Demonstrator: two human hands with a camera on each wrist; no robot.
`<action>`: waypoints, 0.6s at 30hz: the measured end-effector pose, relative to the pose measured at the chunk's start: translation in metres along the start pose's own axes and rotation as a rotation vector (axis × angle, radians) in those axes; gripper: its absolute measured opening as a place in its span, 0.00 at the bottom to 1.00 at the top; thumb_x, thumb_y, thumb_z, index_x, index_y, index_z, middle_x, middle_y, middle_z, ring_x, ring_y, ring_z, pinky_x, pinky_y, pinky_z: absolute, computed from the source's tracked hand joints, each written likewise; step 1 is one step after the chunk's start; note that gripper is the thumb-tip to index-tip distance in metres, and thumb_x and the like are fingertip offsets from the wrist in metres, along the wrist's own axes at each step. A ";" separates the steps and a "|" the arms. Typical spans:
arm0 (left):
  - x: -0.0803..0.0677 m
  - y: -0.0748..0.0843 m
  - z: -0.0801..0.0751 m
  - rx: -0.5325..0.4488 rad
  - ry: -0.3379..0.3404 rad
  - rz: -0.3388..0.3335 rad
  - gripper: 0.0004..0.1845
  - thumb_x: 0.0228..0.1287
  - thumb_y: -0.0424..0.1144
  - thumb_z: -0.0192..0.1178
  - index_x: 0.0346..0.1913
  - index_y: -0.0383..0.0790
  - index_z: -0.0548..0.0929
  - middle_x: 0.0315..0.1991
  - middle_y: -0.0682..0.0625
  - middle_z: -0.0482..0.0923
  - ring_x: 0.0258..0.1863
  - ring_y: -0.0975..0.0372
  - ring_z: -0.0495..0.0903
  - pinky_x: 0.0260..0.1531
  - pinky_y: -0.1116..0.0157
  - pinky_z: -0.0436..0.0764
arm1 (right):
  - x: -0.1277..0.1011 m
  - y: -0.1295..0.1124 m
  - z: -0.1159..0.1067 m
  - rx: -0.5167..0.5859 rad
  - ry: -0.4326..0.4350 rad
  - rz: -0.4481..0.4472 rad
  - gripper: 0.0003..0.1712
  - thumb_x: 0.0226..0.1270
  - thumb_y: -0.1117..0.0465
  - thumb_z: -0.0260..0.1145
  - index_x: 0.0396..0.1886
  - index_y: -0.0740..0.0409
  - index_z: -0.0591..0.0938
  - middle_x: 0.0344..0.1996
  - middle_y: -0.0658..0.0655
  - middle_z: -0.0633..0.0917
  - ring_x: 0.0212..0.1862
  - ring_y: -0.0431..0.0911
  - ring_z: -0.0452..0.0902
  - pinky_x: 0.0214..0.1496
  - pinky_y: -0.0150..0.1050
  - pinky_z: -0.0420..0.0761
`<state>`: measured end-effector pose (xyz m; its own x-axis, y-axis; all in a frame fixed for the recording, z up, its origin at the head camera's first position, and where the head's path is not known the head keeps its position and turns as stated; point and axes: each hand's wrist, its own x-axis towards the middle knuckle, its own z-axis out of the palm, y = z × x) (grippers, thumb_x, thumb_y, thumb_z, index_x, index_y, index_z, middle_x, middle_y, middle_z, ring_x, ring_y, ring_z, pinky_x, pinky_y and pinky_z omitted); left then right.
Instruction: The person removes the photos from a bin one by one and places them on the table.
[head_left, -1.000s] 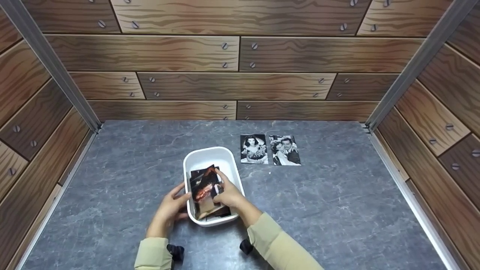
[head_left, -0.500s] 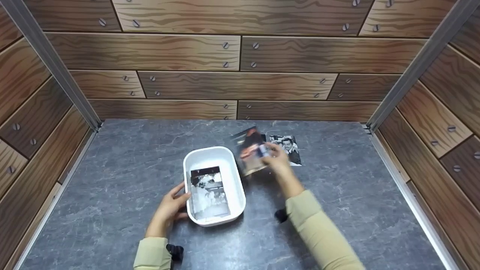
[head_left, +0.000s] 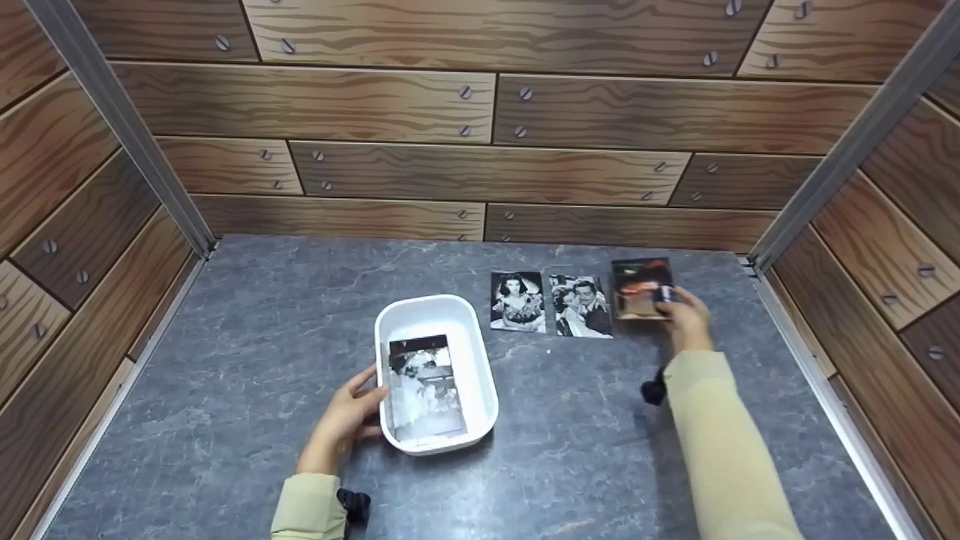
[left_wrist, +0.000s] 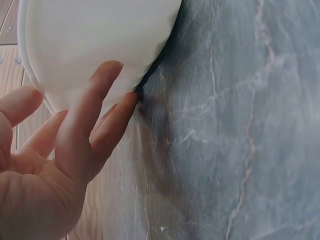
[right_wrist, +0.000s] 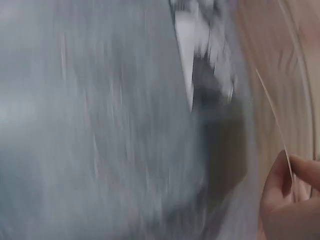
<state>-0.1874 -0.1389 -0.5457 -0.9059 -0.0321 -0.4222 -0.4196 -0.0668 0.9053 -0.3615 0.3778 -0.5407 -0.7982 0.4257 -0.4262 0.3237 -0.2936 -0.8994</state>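
Pinching colour photo w/ right hand fingers (near-right edge), just over table.

Staged booth, printed wood-plank walls, grey stone-look tabletop

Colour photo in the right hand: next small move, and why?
Probably lower the colour photo print flat and release it. The right hand pinches it beside two black-and-white photo prints lying in a row on the grey stone-pattern table; whether it already touches down is unclear.
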 end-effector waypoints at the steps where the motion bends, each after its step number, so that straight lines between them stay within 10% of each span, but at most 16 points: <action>1: 0.000 0.000 0.000 0.001 -0.001 0.000 0.31 0.70 0.35 0.56 0.73 0.41 0.61 0.59 0.31 0.73 0.37 0.54 0.84 0.25 0.59 0.87 | -0.006 -0.004 -0.005 -0.015 0.013 0.017 0.40 0.58 0.81 0.60 0.71 0.54 0.68 0.67 0.59 0.69 0.30 0.35 0.76 0.37 0.26 0.81; 5: -0.003 0.000 -0.001 0.006 -0.005 0.004 0.31 0.70 0.35 0.56 0.74 0.41 0.61 0.59 0.30 0.73 0.39 0.53 0.84 0.26 0.57 0.87 | 0.005 0.003 -0.026 -0.049 0.040 0.076 0.41 0.60 0.80 0.61 0.72 0.50 0.67 0.73 0.54 0.64 0.42 0.38 0.79 0.46 0.29 0.81; 11: -0.003 -0.001 -0.001 0.016 -0.001 0.007 0.31 0.70 0.35 0.55 0.74 0.40 0.60 0.59 0.30 0.73 0.39 0.53 0.84 0.26 0.57 0.87 | 0.111 0.077 -0.067 0.129 0.047 -0.075 0.34 0.37 0.83 0.75 0.48 0.58 0.85 0.46 0.58 0.86 0.41 0.44 0.82 0.37 0.33 0.85; 18: -0.001 0.000 0.001 0.018 0.005 -0.007 0.31 0.70 0.34 0.56 0.73 0.41 0.61 0.58 0.31 0.74 0.38 0.54 0.84 0.26 0.57 0.87 | -0.007 0.036 -0.020 -0.435 0.254 -0.164 0.25 0.60 0.71 0.67 0.58 0.71 0.76 0.57 0.68 0.79 0.55 0.54 0.75 0.54 0.36 0.77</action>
<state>-0.1869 -0.1376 -0.5453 -0.9025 -0.0369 -0.4292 -0.4273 -0.0493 0.9028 -0.3343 0.3810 -0.5722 -0.7254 0.6459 -0.2380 0.4286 0.1533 -0.8904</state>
